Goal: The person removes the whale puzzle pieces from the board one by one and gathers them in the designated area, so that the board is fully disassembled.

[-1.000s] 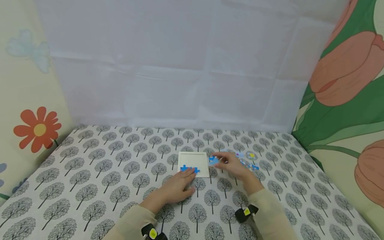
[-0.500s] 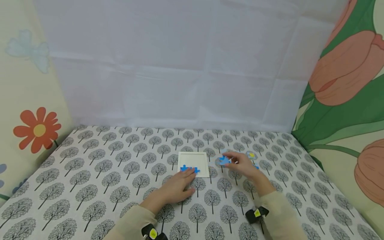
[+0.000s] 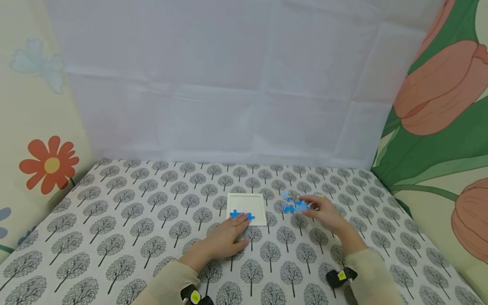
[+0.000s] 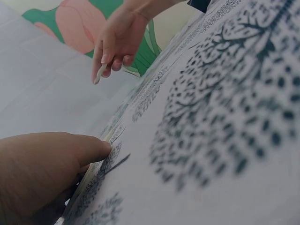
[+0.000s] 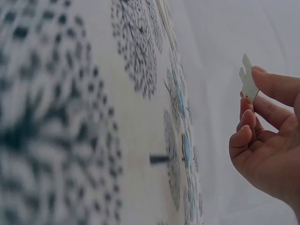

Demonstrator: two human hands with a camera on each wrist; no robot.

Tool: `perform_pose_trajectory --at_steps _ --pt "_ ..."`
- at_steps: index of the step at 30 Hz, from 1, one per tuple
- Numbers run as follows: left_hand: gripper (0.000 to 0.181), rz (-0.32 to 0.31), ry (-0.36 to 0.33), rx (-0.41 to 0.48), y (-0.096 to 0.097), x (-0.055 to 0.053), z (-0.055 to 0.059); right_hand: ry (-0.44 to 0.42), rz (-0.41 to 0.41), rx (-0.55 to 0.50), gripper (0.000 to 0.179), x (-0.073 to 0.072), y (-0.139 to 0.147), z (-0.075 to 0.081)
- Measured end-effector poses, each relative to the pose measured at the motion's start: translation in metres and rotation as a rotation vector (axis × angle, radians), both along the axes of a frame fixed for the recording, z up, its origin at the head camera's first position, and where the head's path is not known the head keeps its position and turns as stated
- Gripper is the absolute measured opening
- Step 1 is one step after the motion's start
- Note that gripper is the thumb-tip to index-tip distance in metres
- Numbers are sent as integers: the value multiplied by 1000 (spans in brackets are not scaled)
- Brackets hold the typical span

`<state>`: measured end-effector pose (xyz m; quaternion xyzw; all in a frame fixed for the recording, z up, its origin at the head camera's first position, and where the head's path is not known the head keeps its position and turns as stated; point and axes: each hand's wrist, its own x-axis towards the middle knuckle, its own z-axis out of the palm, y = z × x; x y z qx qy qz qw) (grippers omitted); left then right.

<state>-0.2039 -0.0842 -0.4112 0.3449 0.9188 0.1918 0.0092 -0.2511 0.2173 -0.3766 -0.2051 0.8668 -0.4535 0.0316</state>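
Observation:
A small white puzzle tray (image 3: 246, 201) lies on the patterned cloth, with joined blue jigsaw pieces (image 3: 234, 214) along its near edge. My left hand (image 3: 225, 238) rests on that edge, its extended fingertips over the blue pieces and partly hiding them. To the right of the tray, my right hand (image 3: 325, 212) pinches a blue jigsaw piece (image 3: 303, 206) between thumb and fingers. The right wrist view shows the pale back of this piece (image 5: 249, 85), held up clear of the cloth. Other loose jigsaw pieces (image 3: 288, 209) lie beneath and around the right hand, some hidden by it.
The tree-print cloth (image 3: 164, 228) covers the table. A white sheet (image 3: 213, 106) hangs behind it, and walls painted with flowers stand at both sides. A yellow piece (image 3: 321, 195) peeks out behind the right hand.
My right hand has moved right, away from the tray, carrying the blue jigsaw piece over the loose pieces. My left hand stays in place on the tray.

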Motion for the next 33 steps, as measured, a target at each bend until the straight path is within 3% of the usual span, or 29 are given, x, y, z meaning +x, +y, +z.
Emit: perform_pose_trajectory --at_steps 8,17,26,33 --pt "55 -9 -11 5 0 1 2 -9 -72 -15 46 4 21 1" --pt "54 -11 -6 8 0 1 3 -1 -54 -11 45 7 37 -3" --pt "53 -14 20 11 0 1 1 -12 -91 11 43 12 53 -5" --pt "53 -14 12 18 0 1 2 -59 -100 15 43 14 61 -9"
